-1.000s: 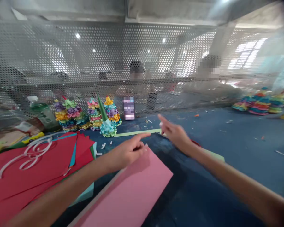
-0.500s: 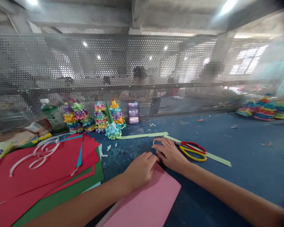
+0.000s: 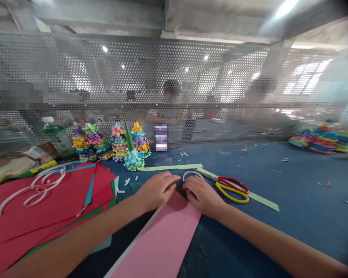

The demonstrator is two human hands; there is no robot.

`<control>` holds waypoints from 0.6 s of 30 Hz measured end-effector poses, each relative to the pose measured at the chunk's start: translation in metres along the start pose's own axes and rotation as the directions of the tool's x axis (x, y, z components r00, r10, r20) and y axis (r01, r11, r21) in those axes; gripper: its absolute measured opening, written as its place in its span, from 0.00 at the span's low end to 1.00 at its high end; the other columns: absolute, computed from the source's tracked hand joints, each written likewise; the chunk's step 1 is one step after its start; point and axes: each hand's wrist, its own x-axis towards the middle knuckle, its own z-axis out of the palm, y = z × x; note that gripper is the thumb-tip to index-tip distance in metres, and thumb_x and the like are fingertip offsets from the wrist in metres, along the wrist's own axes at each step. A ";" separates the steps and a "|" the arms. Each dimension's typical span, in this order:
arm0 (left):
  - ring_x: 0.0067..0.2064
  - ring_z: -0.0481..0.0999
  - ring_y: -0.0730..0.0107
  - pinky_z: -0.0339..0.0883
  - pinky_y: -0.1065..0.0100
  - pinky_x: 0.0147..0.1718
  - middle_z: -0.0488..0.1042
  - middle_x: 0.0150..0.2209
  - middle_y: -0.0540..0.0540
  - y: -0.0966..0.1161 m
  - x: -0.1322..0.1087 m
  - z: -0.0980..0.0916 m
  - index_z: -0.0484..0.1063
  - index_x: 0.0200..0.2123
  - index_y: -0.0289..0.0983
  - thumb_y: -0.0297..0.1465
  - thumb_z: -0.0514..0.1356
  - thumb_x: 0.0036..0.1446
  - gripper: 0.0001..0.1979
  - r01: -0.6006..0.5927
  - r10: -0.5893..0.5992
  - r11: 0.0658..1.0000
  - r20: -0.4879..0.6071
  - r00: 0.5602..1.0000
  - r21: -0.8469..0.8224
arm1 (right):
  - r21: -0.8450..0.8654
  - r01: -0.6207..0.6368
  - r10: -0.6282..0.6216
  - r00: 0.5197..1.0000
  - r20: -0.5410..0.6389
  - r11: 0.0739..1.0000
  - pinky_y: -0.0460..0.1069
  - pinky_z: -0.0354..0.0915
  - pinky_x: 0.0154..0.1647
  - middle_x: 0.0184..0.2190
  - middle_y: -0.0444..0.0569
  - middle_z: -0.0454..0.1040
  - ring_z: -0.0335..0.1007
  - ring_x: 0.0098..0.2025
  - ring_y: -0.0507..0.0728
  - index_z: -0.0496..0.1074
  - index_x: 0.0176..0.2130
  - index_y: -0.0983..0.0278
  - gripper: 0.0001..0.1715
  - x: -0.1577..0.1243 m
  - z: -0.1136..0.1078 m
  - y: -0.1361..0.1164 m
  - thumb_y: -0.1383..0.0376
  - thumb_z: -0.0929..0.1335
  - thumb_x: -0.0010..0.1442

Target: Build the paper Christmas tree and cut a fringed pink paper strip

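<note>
From the head camera, the person's left hand [image 3: 158,190] and right hand [image 3: 203,195] lie palm down at the far end of a matte pink card sheet [image 3: 156,239], fingers curved and close together. Whether either hand pinches anything cannot be told. Resting both hands evenly seems a sound way to keep the smooth sheet from sliding. Just beyond the right hand sits a thin white paper loop [image 3: 193,174]. To the right of the sheet lie red-and-yellow-handled scissors [image 3: 232,189] on a pale green paper strip [image 3: 261,201]. Left of it, glossy red card sheets [image 3: 43,200] overlap, and a frilled paper cone [image 3: 133,158] stands beyond.
</note>
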 end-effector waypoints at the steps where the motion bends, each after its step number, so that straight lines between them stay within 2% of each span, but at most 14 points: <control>1: 0.54 0.73 0.63 0.64 0.63 0.56 0.73 0.53 0.42 -0.010 0.011 -0.007 0.68 0.56 0.37 0.29 0.50 0.66 0.18 0.024 -0.023 0.999 -0.023 0.999 0.042 | 0.007 0.006 -0.006 1.000 0.005 1.000 0.55 0.62 0.45 0.35 0.51 0.72 0.64 0.40 0.59 0.69 0.35 0.63 0.11 0.000 0.000 0.000 0.75 0.61 0.58; 4: 0.64 0.62 0.54 0.55 0.56 0.62 0.63 0.62 0.34 -0.047 0.057 -0.028 0.61 0.62 0.31 0.29 0.48 0.66 0.23 0.138 -0.113 0.973 -0.140 0.984 0.186 | 0.031 0.029 -0.029 0.999 0.028 0.999 0.53 0.63 0.45 0.33 0.49 0.72 0.65 0.40 0.58 0.69 0.33 0.63 0.11 0.001 0.000 0.000 0.76 0.62 0.57; 6: 0.69 0.49 0.47 0.44 0.48 0.66 0.54 0.67 0.32 -0.073 0.090 -0.040 0.53 0.66 0.29 0.28 0.48 0.65 0.27 0.221 -0.156 0.934 -0.238 0.959 0.281 | 0.041 0.030 -0.031 0.999 0.030 0.999 0.53 0.63 0.45 0.34 0.49 0.73 0.65 0.40 0.58 0.70 0.33 0.63 0.11 0.000 0.000 0.001 0.76 0.62 0.57; 8: 0.71 0.38 0.43 0.36 0.45 0.66 0.45 0.70 0.30 -0.098 0.119 -0.047 0.48 0.68 0.26 0.27 0.50 0.63 0.31 0.302 -0.193 0.884 -0.309 0.931 0.357 | 0.048 0.030 -0.032 0.999 0.030 0.998 0.53 0.63 0.46 0.34 0.50 0.73 0.65 0.41 0.58 0.70 0.33 0.63 0.11 0.000 0.000 0.002 0.76 0.62 0.58; 10: 0.71 0.36 0.38 0.34 0.44 0.66 0.39 0.71 0.27 -0.119 0.137 -0.046 0.48 0.67 0.21 0.26 0.52 0.61 0.32 0.352 -0.220 0.836 -0.330 0.918 0.421 | 0.054 0.034 -0.035 0.999 0.029 0.998 0.53 0.63 0.46 0.35 0.50 0.73 0.65 0.42 0.59 0.70 0.34 0.64 0.10 -0.001 0.001 0.003 0.75 0.62 0.59; 12: 0.71 0.40 0.40 0.36 0.44 0.66 0.42 0.71 0.27 -0.134 0.141 -0.038 0.49 0.67 0.21 0.22 0.50 0.61 0.31 0.366 -0.228 0.796 -0.321 0.919 0.482 | 0.058 0.035 -0.037 0.999 0.029 0.998 0.53 0.63 0.46 0.35 0.50 0.73 0.65 0.42 0.59 0.70 0.34 0.64 0.10 -0.001 0.001 0.003 0.75 0.63 0.59; 14: 0.71 0.43 0.44 0.38 0.47 0.66 0.44 0.71 0.29 -0.143 0.134 -0.025 0.50 0.67 0.23 0.21 0.48 0.62 0.30 0.356 -0.219 0.763 -0.302 0.928 0.540 | 0.061 0.035 -0.036 0.999 0.029 0.998 0.54 0.63 0.46 0.35 0.50 0.73 0.65 0.42 0.59 0.70 0.34 0.64 0.10 -0.001 0.002 0.003 0.75 0.63 0.59; 16: 0.70 0.47 0.46 0.44 0.47 0.65 0.46 0.71 0.32 -0.145 0.122 -0.013 0.53 0.66 0.28 0.23 0.50 0.64 0.27 0.337 -0.205 0.735 -0.281 0.938 0.589 | 0.062 0.034 -0.036 0.999 0.029 0.998 0.54 0.62 0.46 0.35 0.51 0.73 0.65 0.42 0.59 0.70 0.34 0.64 0.10 -0.001 0.002 0.003 0.76 0.63 0.58; 18: 0.66 0.56 0.47 0.53 0.44 0.62 0.52 0.69 0.35 -0.143 0.109 -0.005 0.59 0.63 0.34 0.28 0.55 0.65 0.24 0.310 -0.193 0.715 -0.250 0.949 0.627 | 0.061 0.036 -0.038 0.999 0.034 0.998 0.54 0.62 0.46 0.35 0.51 0.72 0.64 0.42 0.59 0.70 0.34 0.64 0.10 -0.001 0.001 0.003 0.76 0.62 0.58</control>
